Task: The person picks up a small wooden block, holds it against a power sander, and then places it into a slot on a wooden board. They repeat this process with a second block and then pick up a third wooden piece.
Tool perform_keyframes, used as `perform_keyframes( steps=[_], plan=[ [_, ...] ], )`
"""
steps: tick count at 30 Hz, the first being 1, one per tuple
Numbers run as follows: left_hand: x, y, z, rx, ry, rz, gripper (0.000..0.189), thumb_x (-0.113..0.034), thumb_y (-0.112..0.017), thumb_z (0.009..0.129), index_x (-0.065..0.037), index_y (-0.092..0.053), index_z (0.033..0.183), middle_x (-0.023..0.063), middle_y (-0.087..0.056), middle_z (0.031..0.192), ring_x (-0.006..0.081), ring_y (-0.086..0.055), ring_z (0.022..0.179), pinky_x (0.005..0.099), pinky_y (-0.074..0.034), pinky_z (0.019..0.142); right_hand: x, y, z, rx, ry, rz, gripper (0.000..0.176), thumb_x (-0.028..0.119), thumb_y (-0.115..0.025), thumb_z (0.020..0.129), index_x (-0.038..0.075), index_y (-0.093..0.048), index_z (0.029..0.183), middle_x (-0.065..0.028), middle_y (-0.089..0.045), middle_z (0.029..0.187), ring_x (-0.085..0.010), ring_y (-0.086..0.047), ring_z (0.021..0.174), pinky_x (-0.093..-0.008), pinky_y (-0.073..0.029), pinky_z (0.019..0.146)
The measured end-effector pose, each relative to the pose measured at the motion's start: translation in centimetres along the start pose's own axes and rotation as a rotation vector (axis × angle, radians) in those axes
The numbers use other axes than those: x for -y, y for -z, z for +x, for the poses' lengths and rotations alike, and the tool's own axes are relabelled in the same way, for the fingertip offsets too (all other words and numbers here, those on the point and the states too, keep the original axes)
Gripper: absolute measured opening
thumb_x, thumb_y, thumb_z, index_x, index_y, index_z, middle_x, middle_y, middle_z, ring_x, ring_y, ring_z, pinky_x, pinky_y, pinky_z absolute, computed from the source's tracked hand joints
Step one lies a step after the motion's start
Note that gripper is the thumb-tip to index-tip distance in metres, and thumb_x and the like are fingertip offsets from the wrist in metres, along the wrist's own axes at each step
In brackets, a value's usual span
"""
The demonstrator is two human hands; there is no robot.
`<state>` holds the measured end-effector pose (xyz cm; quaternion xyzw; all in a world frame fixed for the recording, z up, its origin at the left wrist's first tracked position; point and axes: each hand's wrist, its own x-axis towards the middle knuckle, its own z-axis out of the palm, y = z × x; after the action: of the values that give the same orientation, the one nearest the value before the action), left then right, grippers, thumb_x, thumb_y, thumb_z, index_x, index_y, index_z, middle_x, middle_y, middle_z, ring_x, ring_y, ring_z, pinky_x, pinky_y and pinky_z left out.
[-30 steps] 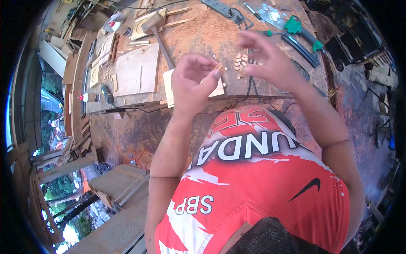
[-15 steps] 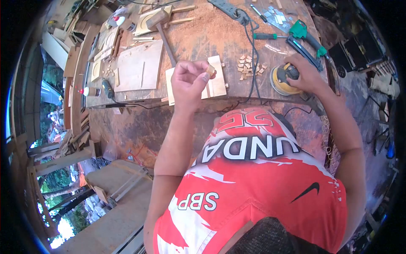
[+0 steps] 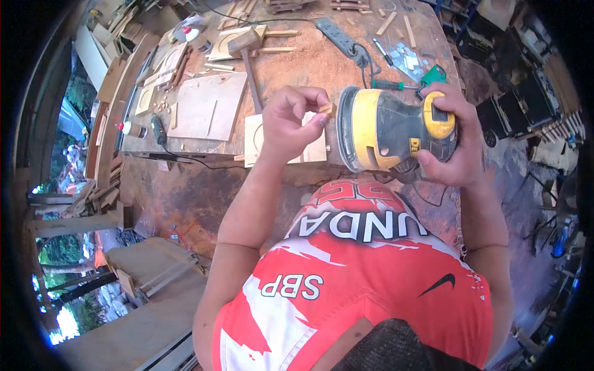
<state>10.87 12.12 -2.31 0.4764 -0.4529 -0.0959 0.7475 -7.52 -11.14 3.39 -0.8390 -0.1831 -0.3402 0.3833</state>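
Between the thumb and fingers of my left hand (image 3: 286, 127) is a small wood block (image 3: 328, 110), close to the sander's round pad. My right hand (image 3: 463, 148) wraps around a yellow and black orbital sander (image 3: 380, 127), raised above the near table edge. It is turned on its side, so the pad faces left toward the block. Beneath my left hand lies a pale wood board (image 3: 252, 143) with a curved line on it. The sander hides part of the table behind it.
A wooden mallet (image 3: 245, 43), a flat wood panel (image 3: 210, 102) and glue bottles (image 3: 198, 40) lie on the workbench to the left. A power strip (image 3: 337, 38), a green-handled screwdriver (image 3: 396, 85) and small grey pieces (image 3: 408, 62) are at the far right. Sawdust covers the middle.
My right hand has lifted the sander off the bench, brought it left and tipped it on its side. My left hand has shifted slightly right, still pinching the wood block.
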Motion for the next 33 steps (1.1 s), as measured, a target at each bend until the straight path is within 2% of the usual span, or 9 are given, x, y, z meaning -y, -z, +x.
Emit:
perform_keyframes(
  steps=[6, 8, 18, 21, 24, 26, 30, 32, 33],
  plan=[
    [-0.7, -0.1, 0.1, -0.051, -0.031, 0.001, 0.037, 0.009, -0.068, 0.074, -0.010, -0.036, 0.077, 0.0166, -0.065, 0.096, 0.0142, -0.061, 0.085, 0.0299, -0.053, 0.076, 0.7, -0.6, 0.9, -0.021, 0.054, -0.039, 0.064, 0.016, -0.076, 0.065, 0.005, -0.048, 0.122, -0.0197, -0.053, 0.117, -0.0308, -0.053, 0.111, -0.0413, -0.040, 0.097],
    [-0.6, 0.3, -0.1, 0.027, -0.080, 0.051, 0.036, 0.008, -0.067, 0.079, -0.010, -0.035, 0.079, 0.0216, -0.062, 0.100, 0.0165, -0.059, 0.091, 0.0302, -0.051, 0.080, 0.7, -0.7, 1.2, -0.044, 0.051, -0.039, 0.064, 0.015, -0.075, 0.065, 0.005, -0.049, 0.121, -0.0203, -0.053, 0.116, -0.0308, -0.053, 0.110, -0.0413, -0.041, 0.097],
    [-1.8, 0.7, 0.0, 0.034, -0.095, 0.104, 0.039, 0.006, -0.069, 0.079, -0.010, -0.034, 0.076, 0.0209, -0.063, 0.100, 0.0183, -0.060, 0.095, 0.0327, -0.051, 0.083, 0.5, -1.1, 1.3, 0.007, 0.022, -0.047, 0.063, 0.015, -0.075, 0.065, 0.004, -0.049, 0.121, -0.0206, -0.053, 0.118, -0.0310, -0.053, 0.110, -0.0417, -0.041, 0.097],
    [-1.7, 0.8, -0.1, -0.043, -0.093, 0.112, 0.041, 0.005, -0.071, 0.073, -0.011, -0.034, 0.072, 0.0158, -0.067, 0.095, 0.0141, -0.063, 0.085, 0.0286, -0.054, 0.075, 0.6, -1.1, 1.3, -0.029, 0.017, -0.018, 0.062, 0.017, -0.075, 0.066, 0.004, -0.049, 0.121, -0.0205, -0.053, 0.117, -0.0309, -0.053, 0.110, -0.0419, -0.041, 0.097],
    [-1.7, 1.2, -0.4, 0.035, -0.068, 0.140, 0.039, 0.005, -0.070, 0.079, -0.011, -0.034, 0.075, 0.0208, -0.063, 0.100, 0.0183, -0.061, 0.094, 0.0326, -0.052, 0.083, 1.0, -0.8, 1.5, -0.058, 0.009, -0.006, 0.062, 0.018, -0.075, 0.067, 0.005, -0.049, 0.122, -0.0203, -0.053, 0.117, -0.0309, -0.053, 0.111, -0.0424, -0.040, 0.098],
    [-1.8, 0.8, -0.5, 0.037, -0.071, 0.149, 0.039, 0.004, -0.071, 0.079, -0.010, -0.035, 0.075, 0.0209, -0.063, 0.100, 0.0187, -0.061, 0.095, 0.0328, -0.052, 0.083, 1.2, -0.7, 1.4, 0.006, -0.011, -0.059, 0.062, 0.026, -0.075, 0.075, 0.006, -0.044, 0.125, -0.0234, -0.050, 0.123, -0.0317, -0.049, 0.117, -0.0442, -0.037, 0.102],
    [-1.6, 0.6, -0.7, 0.046, -0.077, 0.134, 0.039, 0.004, -0.071, 0.078, -0.010, -0.035, 0.075, 0.0208, -0.063, 0.100, 0.0189, -0.061, 0.096, 0.0333, -0.052, 0.083, 1.1, -0.9, 1.3, -0.041, 0.009, -0.066, 0.061, 0.018, -0.075, 0.067, 0.005, -0.049, 0.122, -0.0198, -0.053, 0.117, -0.0313, -0.052, 0.112, -0.0428, -0.039, 0.100],
    [-1.8, 0.0, -0.8, -0.012, -0.088, 0.142, 0.041, 0.005, -0.072, 0.073, -0.011, -0.034, 0.072, 0.0162, -0.067, 0.095, 0.0141, -0.063, 0.085, 0.0278, -0.053, 0.073, 1.1, -1.0, 1.2, -0.056, 0.001, -0.056, 0.062, 0.018, -0.075, 0.067, 0.005, -0.050, 0.122, -0.0197, -0.053, 0.118, -0.0313, -0.052, 0.112, -0.0430, -0.038, 0.100],
    [-1.8, -0.1, -1.0, -0.013, -0.087, 0.142, 0.041, 0.005, -0.072, 0.073, -0.011, -0.034, 0.072, 0.0162, -0.067, 0.095, 0.0141, -0.063, 0.085, 0.0278, -0.053, 0.073, 1.2, -1.1, 1.2, -0.055, 0.001, -0.055, 0.062, 0.018, -0.075, 0.067, 0.005, -0.050, 0.122, -0.0197, -0.053, 0.118, -0.0313, -0.052, 0.112, -0.0430, -0.038, 0.100]
  ],
)
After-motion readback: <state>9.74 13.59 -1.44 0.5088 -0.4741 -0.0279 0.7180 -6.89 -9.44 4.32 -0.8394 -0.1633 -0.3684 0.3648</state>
